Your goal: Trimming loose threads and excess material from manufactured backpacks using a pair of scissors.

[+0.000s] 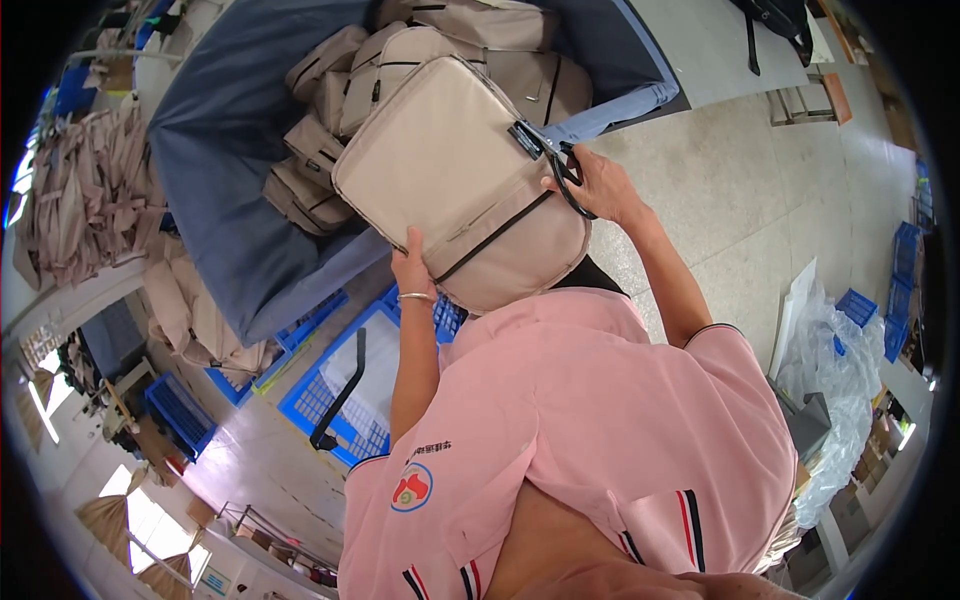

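Note:
A beige fabric backpack [435, 140] with dark zips lies tilted in front of me, partly against my lap. My left hand [412, 268] grips its lower left edge, thumb on top and the fingers hidden beneath. In my right hand [600, 188] is a pair of scissors [560, 172] with black handles. Their blades reach the backpack's right edge, beside a small dark label [524, 140]. Whether the blades are parted there is too small to tell.
A large dark blue fabric-lined bin [215, 130] holds several more beige bags [320, 150] just beyond. Blue plastic crates [345, 380] stand at the lower left. Beige pieces [95, 190] pile up far left. Clear plastic sheeting [830, 390] lies at the right.

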A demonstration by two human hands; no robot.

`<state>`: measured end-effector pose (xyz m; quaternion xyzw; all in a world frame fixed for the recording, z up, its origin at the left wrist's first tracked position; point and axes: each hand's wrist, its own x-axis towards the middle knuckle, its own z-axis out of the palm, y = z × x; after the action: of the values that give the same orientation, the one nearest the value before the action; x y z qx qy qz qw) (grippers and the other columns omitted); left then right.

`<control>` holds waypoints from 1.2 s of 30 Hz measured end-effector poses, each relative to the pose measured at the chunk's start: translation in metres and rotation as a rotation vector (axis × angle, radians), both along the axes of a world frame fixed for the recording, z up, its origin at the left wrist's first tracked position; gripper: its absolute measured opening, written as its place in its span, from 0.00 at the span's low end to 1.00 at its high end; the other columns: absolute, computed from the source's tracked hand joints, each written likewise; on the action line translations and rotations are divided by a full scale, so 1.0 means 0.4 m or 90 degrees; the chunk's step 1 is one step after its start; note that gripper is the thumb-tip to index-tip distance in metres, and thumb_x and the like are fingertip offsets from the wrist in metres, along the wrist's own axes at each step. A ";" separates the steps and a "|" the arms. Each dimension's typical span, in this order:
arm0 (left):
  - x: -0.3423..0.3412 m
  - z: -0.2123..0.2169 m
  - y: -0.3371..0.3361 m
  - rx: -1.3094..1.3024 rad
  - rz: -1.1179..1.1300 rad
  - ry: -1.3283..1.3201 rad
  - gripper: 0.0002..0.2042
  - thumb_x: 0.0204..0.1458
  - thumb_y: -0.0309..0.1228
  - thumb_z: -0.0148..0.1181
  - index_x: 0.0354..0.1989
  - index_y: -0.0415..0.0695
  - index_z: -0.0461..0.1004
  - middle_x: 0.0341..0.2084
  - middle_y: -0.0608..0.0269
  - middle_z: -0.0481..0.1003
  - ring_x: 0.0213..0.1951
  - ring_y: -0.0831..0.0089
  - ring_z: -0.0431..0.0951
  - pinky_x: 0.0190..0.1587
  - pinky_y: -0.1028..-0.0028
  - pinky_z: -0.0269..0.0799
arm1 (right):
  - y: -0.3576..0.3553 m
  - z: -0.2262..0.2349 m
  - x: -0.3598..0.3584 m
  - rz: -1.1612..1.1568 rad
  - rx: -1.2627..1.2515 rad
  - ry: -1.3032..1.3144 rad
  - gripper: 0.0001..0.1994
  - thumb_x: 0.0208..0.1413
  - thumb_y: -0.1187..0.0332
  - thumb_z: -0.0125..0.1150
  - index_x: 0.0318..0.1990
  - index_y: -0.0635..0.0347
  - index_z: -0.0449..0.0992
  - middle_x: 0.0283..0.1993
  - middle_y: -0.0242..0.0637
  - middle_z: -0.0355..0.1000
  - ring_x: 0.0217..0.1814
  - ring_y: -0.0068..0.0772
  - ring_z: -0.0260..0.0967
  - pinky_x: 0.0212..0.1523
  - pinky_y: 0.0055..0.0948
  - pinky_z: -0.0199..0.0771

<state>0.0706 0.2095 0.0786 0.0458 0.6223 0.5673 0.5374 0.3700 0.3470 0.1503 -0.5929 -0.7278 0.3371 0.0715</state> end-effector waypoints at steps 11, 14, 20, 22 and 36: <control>0.004 0.003 0.002 -0.003 -0.001 0.033 0.28 0.58 0.37 0.61 0.64 0.39 0.60 0.58 0.59 0.68 0.56 0.68 0.69 0.58 0.68 0.67 | -0.005 -0.018 -0.011 -0.013 0.010 -0.007 0.31 0.49 0.38 0.62 0.30 0.65 0.69 0.24 0.50 0.71 0.30 0.57 0.72 0.32 0.45 0.69; 0.000 -0.010 -0.001 0.004 -0.001 0.044 0.29 0.58 0.37 0.61 0.64 0.38 0.60 0.58 0.58 0.68 0.56 0.67 0.70 0.58 0.68 0.67 | -0.019 -0.046 -0.015 -0.030 0.037 -0.001 0.30 0.51 0.39 0.61 0.30 0.65 0.70 0.25 0.52 0.71 0.30 0.58 0.71 0.32 0.45 0.70; 0.007 -0.012 -0.015 -0.009 0.022 0.087 0.28 0.58 0.38 0.61 0.62 0.37 0.61 0.58 0.58 0.68 0.56 0.67 0.70 0.56 0.68 0.68 | -0.011 -0.072 -0.018 -0.106 -0.008 0.094 0.32 0.52 0.37 0.58 0.30 0.65 0.69 0.25 0.55 0.70 0.31 0.59 0.71 0.33 0.46 0.69; 0.021 -0.014 -0.038 0.014 0.053 0.112 0.27 0.58 0.39 0.61 0.61 0.38 0.63 0.56 0.60 0.70 0.54 0.68 0.71 0.54 0.68 0.69 | 0.007 -0.063 -0.021 -0.138 -0.043 0.167 0.34 0.51 0.34 0.56 0.31 0.65 0.69 0.25 0.55 0.71 0.33 0.61 0.72 0.34 0.48 0.70; 0.113 -0.024 -0.150 -0.061 0.217 0.045 0.12 0.58 0.37 0.60 0.46 0.44 0.77 0.34 0.73 0.77 0.32 0.84 0.72 0.31 0.80 0.68 | 0.149 -0.054 -0.082 0.019 0.041 0.009 0.37 0.51 0.33 0.57 0.31 0.70 0.70 0.25 0.54 0.71 0.31 0.56 0.71 0.35 0.44 0.69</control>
<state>0.1158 0.1494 0.0691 -0.0657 0.6658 0.6181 0.4127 0.3371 0.4064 0.1287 -0.5768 -0.7466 0.3188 0.0906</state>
